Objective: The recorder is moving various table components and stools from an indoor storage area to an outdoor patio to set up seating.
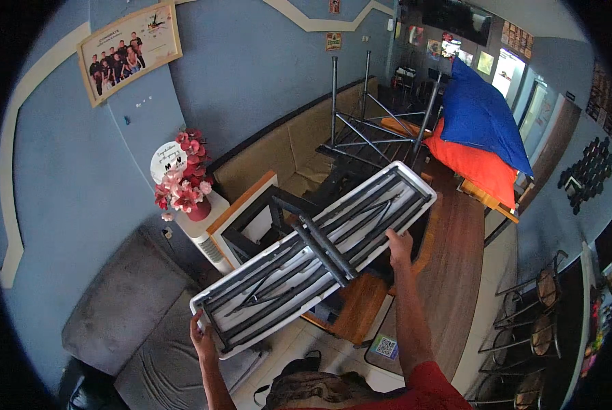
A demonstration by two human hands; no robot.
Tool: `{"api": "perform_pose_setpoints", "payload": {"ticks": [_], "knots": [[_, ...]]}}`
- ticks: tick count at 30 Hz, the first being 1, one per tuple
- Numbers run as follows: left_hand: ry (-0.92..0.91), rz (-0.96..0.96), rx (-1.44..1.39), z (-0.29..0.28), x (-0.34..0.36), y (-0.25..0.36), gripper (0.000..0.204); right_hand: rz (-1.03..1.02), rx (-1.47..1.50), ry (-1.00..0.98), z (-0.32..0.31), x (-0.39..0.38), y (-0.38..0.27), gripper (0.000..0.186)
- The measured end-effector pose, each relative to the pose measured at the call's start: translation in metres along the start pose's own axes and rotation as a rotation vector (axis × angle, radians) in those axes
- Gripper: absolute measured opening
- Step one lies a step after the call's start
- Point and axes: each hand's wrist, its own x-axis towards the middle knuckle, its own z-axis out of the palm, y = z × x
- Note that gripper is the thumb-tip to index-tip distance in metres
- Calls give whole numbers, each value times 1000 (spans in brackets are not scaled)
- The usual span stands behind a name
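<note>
Red sleeve [430, 384]: entering at the lower edge, right of centre. White folding table [287, 275], frame centre: showing its underside, slanting up rightward, dark legs [328, 251] lying folded. Left hand [201, 333]: clasping its left short end. Right hand [400, 247]: gripping its lower long edge, well apart. Blue cushion [487, 113], upper right: resting on orange cushion [470, 162].

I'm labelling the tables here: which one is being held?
The white folding table, dark tubing showing on its underside, gripped at the edges by the left hand and right hand. The brown table to its right has neither hand on it.
</note>
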Motion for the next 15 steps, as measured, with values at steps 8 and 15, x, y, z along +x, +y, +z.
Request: {"api": "perform_pose_setpoints", "payload": {"ticks": [8,15], "knots": [[15,-70,3,17,19,3,52,-28,-21,60,15,19,12,38],[-25,-105,-47,18,29,7,52,16,-269,207,17,25,13,34]]}}
